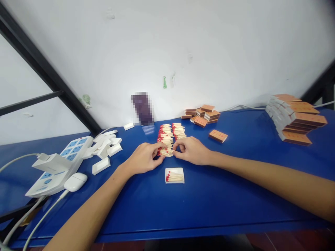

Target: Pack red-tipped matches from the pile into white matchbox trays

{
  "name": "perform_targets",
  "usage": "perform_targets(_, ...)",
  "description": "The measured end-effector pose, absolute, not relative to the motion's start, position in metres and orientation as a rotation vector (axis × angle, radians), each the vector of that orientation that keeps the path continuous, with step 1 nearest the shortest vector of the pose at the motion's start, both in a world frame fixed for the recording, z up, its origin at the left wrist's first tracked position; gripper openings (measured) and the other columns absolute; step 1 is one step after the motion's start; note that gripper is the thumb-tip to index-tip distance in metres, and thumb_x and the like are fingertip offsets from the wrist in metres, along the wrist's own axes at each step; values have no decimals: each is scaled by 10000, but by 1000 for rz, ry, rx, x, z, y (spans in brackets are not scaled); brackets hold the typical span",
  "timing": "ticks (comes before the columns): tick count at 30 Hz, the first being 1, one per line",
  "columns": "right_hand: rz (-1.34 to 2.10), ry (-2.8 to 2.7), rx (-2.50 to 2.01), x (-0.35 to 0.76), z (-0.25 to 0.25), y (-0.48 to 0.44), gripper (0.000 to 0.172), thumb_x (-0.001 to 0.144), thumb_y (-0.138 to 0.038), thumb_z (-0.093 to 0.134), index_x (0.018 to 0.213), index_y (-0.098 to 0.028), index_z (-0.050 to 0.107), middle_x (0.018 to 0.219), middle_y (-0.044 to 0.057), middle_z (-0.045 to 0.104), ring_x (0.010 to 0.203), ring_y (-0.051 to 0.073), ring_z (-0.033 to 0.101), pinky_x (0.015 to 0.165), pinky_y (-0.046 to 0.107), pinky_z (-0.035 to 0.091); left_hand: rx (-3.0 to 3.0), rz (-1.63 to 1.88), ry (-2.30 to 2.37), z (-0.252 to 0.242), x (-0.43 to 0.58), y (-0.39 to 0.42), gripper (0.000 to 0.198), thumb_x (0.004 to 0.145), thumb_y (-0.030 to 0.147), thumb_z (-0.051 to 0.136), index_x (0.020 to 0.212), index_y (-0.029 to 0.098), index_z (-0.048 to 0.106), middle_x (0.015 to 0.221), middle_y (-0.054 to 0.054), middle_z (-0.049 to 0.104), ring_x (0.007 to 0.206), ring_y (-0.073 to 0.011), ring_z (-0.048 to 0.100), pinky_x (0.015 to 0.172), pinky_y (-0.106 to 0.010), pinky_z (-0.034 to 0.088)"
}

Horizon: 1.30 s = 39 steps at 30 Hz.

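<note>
Bare forearms (89,209) reach in from both sides over a blue table (209,209), and both hands are on the matches, which sit mid-table in two rows, red heads to the left. Left hand (143,158) has its thumb and fingers curved around the near, head end of the left row (166,134); right hand (195,150) has thumb and fingertip close together at the bare stick ends, with the right row (179,130) just beyond. Can't tell if either one's really pinching anything. Just nearer the person is a white tray (175,182), only part full. Honestly, I'd worry about that row: nothing walls it in, so one uneven push could fan the sticks out or shove them into the other row. Grab too loosely and some might roll off crooked; squeeze too hard and a stick could snap. Tray's loose too, so a wrist bump could skew it. Spare white trays (114,150) lie left, orange matchboxes (309,118) right.
</note>
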State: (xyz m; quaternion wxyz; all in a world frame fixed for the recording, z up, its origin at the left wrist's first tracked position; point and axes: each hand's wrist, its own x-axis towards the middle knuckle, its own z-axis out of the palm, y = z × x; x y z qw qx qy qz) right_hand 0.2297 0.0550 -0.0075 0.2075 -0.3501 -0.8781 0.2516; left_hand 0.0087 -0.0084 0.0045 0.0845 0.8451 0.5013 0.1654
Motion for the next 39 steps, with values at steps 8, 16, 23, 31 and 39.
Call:
perform_targets(8,684,-2451,-925,229,-11,58,88,802,-260,645,785,-198,704,554,-59,532,525,87,460,613,246,316,2493,491,1524,1,5,-5,322,885,312,592,1184,199,632,572,71,491,500,-94,461,532,-222,310)
perform_targets(16,724,-2459,-934,231,-8,57,78,784,-222,635,764,-181,697,545,-52,544,521,91,471,571,236,318,2467,493,1527,-3,4,-4,320,882,304,602,1187,212,631,571,73,491,507,-95,464,537,-219,308)
perform_targets(23,754,-2601,-924,245,7,58,58,765,-183,640,722,-173,678,571,-44,564,540,92,488,581,232,344,2458,483,1535,-3,4,-4,308,887,319,600,1174,212,633,570,74,488,512,-98,469,547,-224,312)
perform_targets(31,785,-2713,-800,259,8,68,12,747,-181,656,741,-172,662,572,-58,557,515,79,478,537,218,334,2459,478,1539,-4,4,-4,278,898,322,589,1154,226,643,576,70,495,520,-100,478,550,-226,312)
perform_targets(39,805,-2706,-644,247,3,58,84,811,-229,657,823,-164,709,548,-68,549,489,65,471,567,212,360,2478,498,1543,-4,5,-3,312,893,328,594,1181,213,623,578,70,496,512,-102,475,539,-227,311)
